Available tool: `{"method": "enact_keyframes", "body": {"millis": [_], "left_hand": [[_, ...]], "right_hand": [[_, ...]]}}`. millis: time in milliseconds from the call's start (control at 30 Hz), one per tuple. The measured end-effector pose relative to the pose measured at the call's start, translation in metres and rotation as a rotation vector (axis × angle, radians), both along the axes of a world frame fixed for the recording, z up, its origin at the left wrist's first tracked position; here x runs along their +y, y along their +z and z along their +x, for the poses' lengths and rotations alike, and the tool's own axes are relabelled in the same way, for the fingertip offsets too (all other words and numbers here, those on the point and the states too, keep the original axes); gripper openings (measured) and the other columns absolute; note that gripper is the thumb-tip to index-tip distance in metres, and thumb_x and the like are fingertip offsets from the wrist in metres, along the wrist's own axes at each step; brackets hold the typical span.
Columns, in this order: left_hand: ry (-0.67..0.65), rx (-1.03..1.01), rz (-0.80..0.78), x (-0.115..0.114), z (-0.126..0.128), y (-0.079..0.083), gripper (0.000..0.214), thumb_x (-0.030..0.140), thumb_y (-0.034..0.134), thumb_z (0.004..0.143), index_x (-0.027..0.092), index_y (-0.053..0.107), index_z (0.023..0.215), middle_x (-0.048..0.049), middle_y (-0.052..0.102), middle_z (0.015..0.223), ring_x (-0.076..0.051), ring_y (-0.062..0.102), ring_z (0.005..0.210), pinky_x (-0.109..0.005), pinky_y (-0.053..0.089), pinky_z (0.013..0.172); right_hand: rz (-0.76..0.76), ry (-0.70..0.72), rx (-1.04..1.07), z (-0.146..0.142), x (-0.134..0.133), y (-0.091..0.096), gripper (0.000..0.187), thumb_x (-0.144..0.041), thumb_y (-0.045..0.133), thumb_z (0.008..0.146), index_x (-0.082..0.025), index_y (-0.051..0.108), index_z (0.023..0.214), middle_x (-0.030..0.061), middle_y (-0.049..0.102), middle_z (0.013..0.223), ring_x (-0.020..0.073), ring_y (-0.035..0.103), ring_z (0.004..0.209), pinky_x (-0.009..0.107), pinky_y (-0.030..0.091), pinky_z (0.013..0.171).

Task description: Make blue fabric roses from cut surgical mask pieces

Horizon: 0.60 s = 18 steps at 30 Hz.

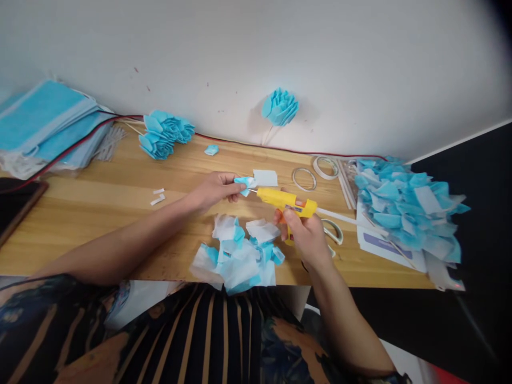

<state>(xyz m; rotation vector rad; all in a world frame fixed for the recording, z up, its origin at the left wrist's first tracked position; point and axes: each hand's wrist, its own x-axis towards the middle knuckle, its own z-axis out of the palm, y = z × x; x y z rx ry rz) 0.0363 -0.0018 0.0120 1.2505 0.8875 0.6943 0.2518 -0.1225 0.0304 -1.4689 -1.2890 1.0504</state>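
A small blue-and-white fabric petal (245,184) is pinched between the thumb and fingers of my left hand (218,189). My right hand (306,232) is wrapped round the handle of a yellow glue gun (282,199), with a white glue stick (336,214) poking out of its back end. The gun's metal nozzle touches or nearly touches the petal; which of the two I cannot tell. Just below both hands, near the table's front edge, lies a loose heap of blue and white petals (238,256). Behind the nozzle rests a white rectangular piece (265,177).
Finished blue flowers (166,133) lie at the back left, and another flower (280,106) leans on the wall. Blue face masks (52,120) are stacked at left. Tape rolls (326,167) and a large petal pile (408,205) sit right. A red-black cable (240,143) runs along the wall.
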Motion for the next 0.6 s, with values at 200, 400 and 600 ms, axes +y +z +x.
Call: {"method": "enact_keyframes", "body": {"millis": [200, 400, 600], "left_hand": [[-0.032, -0.007, 0.012, 0.0011, -0.0021, -0.0025, 0.022, 0.034, 0.073, 0.078, 0.014, 0.066, 0.072, 0.0002, 0.065, 0.062, -0.009, 0.056, 0.056, -0.022, 0.043, 0.058], [-0.068, -0.016, 0.015, 0.0036, -0.0034, -0.0058, 0.021, 0.034, 0.073, 0.077, 0.013, 0.067, 0.075, 0.0, 0.065, 0.063, -0.009, 0.056, 0.057, -0.022, 0.042, 0.058], [-0.039, 0.029, 0.009, 0.0045, -0.0018, -0.0042, 0.017, 0.029, 0.072, 0.077, 0.014, 0.067, 0.071, 0.0008, 0.064, 0.06, -0.008, 0.055, 0.055, -0.021, 0.042, 0.056]], "right_hand": [[-0.004, 0.004, 0.003, 0.0022, 0.0021, -0.0039, 0.035, -0.051, 0.058, 0.094, -0.018, 0.065, 0.083, -0.0001, 0.065, 0.075, 0.0075, 0.052, 0.048, 0.022, 0.044, 0.044], [-0.017, -0.023, 0.002, 0.0031, 0.0026, -0.0041, 0.033, -0.047, 0.06, 0.092, -0.017, 0.065, 0.079, -0.0009, 0.063, 0.071, 0.007, 0.051, 0.046, 0.022, 0.043, 0.043], [-0.007, -0.045, -0.003, 0.0055, 0.0007, -0.0046, 0.028, -0.043, 0.063, 0.091, -0.017, 0.063, 0.08, -0.0022, 0.062, 0.07, 0.0071, 0.051, 0.045, 0.022, 0.043, 0.043]]}}
